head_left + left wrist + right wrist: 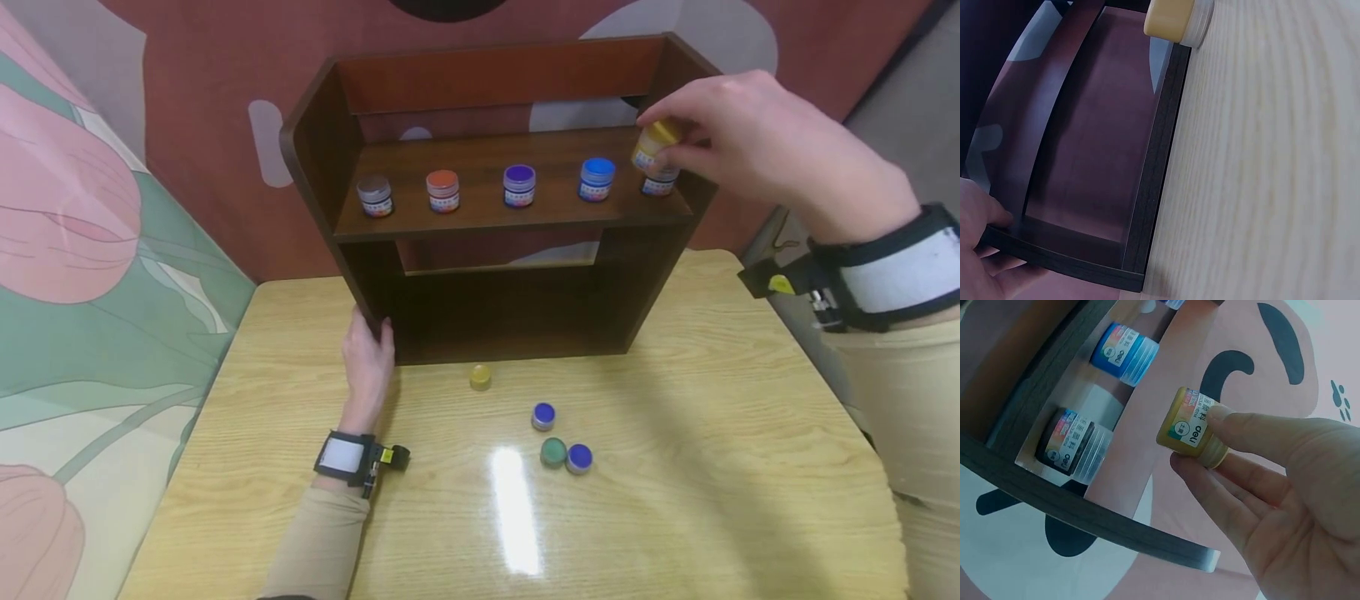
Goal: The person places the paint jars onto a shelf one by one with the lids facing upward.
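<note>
A dark brown two-tier shelf (318, 150) stands on the table. My left hand (367, 358) grips the lower front edge of its left side panel, thumb on one face and fingers on the other in the left wrist view. High at the right end, my right hand (742, 137) pinches a yellow paint jar (1188, 422) between thumb and fingers, above the upper board. Just below it is a black paint jar (1069, 444), partly hidden in the head view. Along the same board stand a blue jar (597, 179), a purple jar (519, 185), an orange jar (443, 191) and a dark jar (375, 196).
On the wooden table (675, 467) in front of the shelf lie a small yellow jar (480, 377), a violet-blue jar (543, 416), a green jar (553, 452) and another violet-blue jar (579, 458) touching it. A patterned wall hanging (202, 167) is behind.
</note>
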`<action>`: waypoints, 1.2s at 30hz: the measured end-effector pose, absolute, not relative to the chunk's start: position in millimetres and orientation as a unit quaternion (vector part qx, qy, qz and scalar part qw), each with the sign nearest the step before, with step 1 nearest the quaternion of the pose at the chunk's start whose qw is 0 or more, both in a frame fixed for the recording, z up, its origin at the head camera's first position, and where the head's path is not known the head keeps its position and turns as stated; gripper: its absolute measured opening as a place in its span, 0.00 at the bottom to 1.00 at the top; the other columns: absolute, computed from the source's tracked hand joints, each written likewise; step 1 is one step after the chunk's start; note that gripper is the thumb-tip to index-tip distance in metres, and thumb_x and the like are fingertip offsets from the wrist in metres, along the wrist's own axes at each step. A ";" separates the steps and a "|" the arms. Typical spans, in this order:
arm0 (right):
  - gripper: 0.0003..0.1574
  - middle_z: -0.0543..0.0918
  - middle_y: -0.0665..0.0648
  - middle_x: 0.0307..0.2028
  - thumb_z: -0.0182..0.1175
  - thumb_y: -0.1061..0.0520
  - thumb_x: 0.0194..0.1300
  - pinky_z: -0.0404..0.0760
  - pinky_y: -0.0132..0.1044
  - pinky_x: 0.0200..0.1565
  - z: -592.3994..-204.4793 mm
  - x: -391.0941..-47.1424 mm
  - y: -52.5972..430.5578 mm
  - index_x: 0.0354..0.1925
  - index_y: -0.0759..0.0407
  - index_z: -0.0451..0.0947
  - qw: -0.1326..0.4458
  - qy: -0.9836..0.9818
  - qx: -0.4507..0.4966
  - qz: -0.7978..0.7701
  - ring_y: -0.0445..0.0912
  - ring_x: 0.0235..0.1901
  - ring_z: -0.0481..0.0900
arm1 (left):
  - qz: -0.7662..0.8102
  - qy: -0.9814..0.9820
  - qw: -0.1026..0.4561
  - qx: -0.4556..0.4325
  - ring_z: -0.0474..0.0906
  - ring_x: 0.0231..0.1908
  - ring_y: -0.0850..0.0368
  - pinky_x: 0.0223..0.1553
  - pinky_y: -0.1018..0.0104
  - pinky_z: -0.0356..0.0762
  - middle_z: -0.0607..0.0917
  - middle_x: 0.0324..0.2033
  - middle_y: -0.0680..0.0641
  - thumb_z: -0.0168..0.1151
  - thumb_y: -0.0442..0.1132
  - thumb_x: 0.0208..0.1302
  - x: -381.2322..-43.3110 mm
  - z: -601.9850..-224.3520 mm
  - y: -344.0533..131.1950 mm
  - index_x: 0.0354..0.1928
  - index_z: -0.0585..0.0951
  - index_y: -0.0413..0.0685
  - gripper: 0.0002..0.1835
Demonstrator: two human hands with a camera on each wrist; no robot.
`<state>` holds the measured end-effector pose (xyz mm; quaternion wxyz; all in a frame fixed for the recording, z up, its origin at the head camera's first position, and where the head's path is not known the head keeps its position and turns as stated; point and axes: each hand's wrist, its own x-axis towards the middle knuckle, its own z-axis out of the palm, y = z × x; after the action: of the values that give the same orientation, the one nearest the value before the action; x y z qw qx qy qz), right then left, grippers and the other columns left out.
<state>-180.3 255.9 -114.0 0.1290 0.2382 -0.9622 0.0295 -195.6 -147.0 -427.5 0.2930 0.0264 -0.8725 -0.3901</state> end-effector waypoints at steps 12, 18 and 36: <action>0.24 0.81 0.72 0.50 0.60 0.62 0.69 0.82 0.61 0.50 -111.8 -195.8 253.8 0.62 0.66 0.75 0.103 -0.973 0.199 0.057 0.62 0.43 0.77 | -0.386 -0.873 0.298 0.019 0.83 0.46 0.31 0.46 0.40 0.81 0.85 0.45 0.30 0.61 0.35 0.68 -194.3 -426.6 -146.7 0.54 0.75 0.33 0.17; 0.22 0.80 0.72 0.50 0.59 0.63 0.70 0.81 0.61 0.49 -109.6 -202.6 249.9 0.60 0.67 0.75 0.106 -0.974 0.192 0.050 0.63 0.43 0.75 | -0.384 -0.873 0.299 0.021 0.83 0.46 0.31 0.46 0.40 0.81 0.85 0.44 0.30 0.61 0.35 0.67 -194.4 -427.1 -146.2 0.54 0.75 0.33 0.17; 0.23 0.73 0.77 0.56 0.58 0.64 0.69 0.73 0.67 0.61 -103.5 -235.6 233.0 0.60 0.71 0.69 0.032 -0.987 0.156 -0.027 0.70 0.53 0.71 | -0.386 -0.870 0.305 0.019 0.84 0.46 0.32 0.47 0.41 0.83 0.85 0.45 0.30 0.61 0.34 0.67 -191.8 -426.0 -145.8 0.54 0.75 0.32 0.17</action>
<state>-235.6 233.0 -103.5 0.0319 0.1555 -0.9869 -0.0274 -191.8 -145.8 -426.0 0.3050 0.0192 -0.8702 -0.3864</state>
